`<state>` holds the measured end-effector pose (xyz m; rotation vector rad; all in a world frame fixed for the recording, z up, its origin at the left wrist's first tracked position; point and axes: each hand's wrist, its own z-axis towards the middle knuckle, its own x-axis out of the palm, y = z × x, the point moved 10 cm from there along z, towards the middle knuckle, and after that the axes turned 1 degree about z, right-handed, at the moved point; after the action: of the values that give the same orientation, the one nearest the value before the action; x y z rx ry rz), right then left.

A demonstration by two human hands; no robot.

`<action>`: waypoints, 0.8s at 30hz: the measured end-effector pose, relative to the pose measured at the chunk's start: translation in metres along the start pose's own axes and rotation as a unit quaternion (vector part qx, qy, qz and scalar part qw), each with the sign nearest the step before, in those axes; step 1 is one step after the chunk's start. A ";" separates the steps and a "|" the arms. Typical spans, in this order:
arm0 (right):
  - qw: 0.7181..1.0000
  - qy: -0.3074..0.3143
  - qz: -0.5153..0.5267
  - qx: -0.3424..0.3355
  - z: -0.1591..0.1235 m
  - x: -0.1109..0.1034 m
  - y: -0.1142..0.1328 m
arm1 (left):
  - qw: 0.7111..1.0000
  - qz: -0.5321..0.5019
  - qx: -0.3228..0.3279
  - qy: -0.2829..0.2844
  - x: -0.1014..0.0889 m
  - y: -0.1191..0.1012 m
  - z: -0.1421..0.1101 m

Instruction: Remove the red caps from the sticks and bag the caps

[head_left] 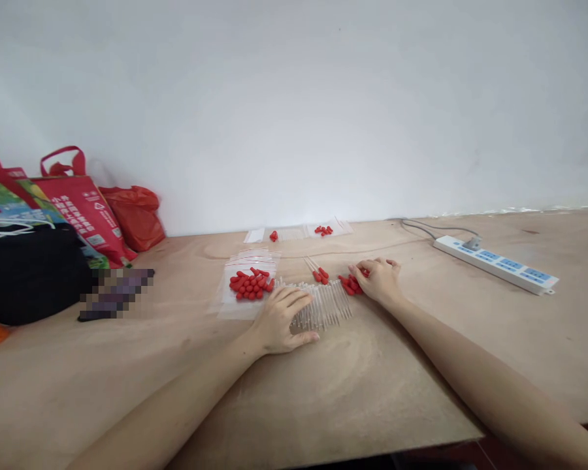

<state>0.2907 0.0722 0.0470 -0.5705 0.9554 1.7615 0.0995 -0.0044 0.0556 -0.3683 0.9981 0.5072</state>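
My left hand (280,321) lies palm down over the left end of a row of thin clear glass tubes (329,304), thumb and fingers apart. At the right, my right hand (383,281) has its fingers curled down onto a small pile of red rubber dropper bulbs (351,284); its fingertips are partly hidden and seem to pinch one bulb. Between the hands, just beyond the row, lie a few glass droppers (320,275) with red bulbs on their near ends. Left of my left hand, a heap of red bulbs (249,286) rests on clear zip bags (230,308).
Against the wall are more bags with red bulbs (323,230). A white power strip (497,264) with a plugged-in cable lies at right. Red shopping bags (85,212), a black bag (32,271) and a blurred dark flat object (117,294) occupy the left. The wooden table's front edge (372,450) is close.
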 end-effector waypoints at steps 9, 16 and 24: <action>0.997 0.070 -0.017 -0.010 0.011 0.017 0.033 | 0.995 0.048 -0.073 0.045 0.014 0.018 0.006; 0.964 0.232 -0.048 0.125 0.027 0.061 0.035 | 0.996 0.053 -0.061 0.040 0.020 -0.014 0.019; 0.949 0.272 -0.049 0.150 0.034 0.077 0.039 | 0.990 0.084 -0.103 0.048 0.047 -0.011 0.043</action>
<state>0.2277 0.1356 0.0224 -0.9089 1.5158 1.3514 0.1568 0.0197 0.0366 -0.5000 1.0780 0.7540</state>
